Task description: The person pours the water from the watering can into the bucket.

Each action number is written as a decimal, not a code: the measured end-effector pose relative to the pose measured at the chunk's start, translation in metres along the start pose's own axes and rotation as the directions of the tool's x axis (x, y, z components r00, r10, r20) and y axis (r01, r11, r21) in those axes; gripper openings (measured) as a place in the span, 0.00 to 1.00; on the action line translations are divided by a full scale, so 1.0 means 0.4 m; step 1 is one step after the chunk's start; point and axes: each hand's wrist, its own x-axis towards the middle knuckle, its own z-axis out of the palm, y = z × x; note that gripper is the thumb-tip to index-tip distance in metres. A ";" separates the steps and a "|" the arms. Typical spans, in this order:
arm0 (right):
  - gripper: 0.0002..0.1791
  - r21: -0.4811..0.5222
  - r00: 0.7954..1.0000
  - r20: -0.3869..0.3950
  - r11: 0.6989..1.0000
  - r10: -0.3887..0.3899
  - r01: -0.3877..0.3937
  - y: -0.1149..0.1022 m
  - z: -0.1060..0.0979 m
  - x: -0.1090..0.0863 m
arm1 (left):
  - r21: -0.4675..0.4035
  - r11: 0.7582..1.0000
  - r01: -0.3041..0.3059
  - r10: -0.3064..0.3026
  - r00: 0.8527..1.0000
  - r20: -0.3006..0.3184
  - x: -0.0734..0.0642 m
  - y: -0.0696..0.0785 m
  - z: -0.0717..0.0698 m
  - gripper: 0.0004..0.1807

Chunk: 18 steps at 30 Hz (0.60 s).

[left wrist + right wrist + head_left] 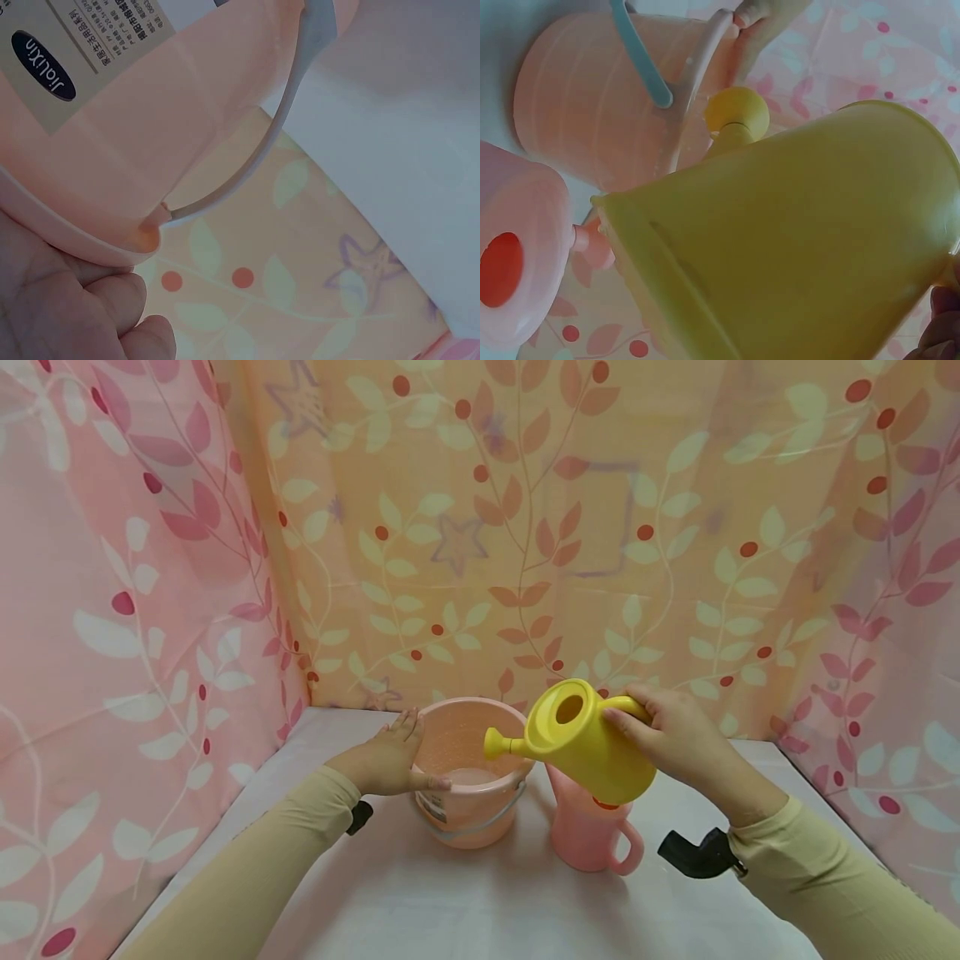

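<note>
Watering can, yel., tilted, w/ rd. sprinkler head

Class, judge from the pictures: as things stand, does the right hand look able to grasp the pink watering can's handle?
Probably not: the right hand is occupied, gripping the yellow watering can. The handle of the pink watering can looks uncovered, so freeing that hand would likely be enough.
</note>
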 end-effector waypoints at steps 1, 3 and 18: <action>0.11 0.002 1.000 0.000 1.000 0.000 0.000 0.000 0.000 0.000 | 0.000 1.000 -0.001 0.001 1.000 0.000 0.000 -0.001 0.000 0.67; 0.11 0.002 1.000 0.000 1.000 0.000 0.000 0.000 0.000 0.000 | 0.008 1.000 0.004 -0.004 1.000 0.002 0.000 0.000 0.000 0.67; 0.11 0.006 1.000 -0.002 1.000 -0.010 0.010 -0.006 -0.005 -0.002 | 0.008 1.000 -0.002 0.003 1.000 -0.006 0.002 -0.001 0.002 0.67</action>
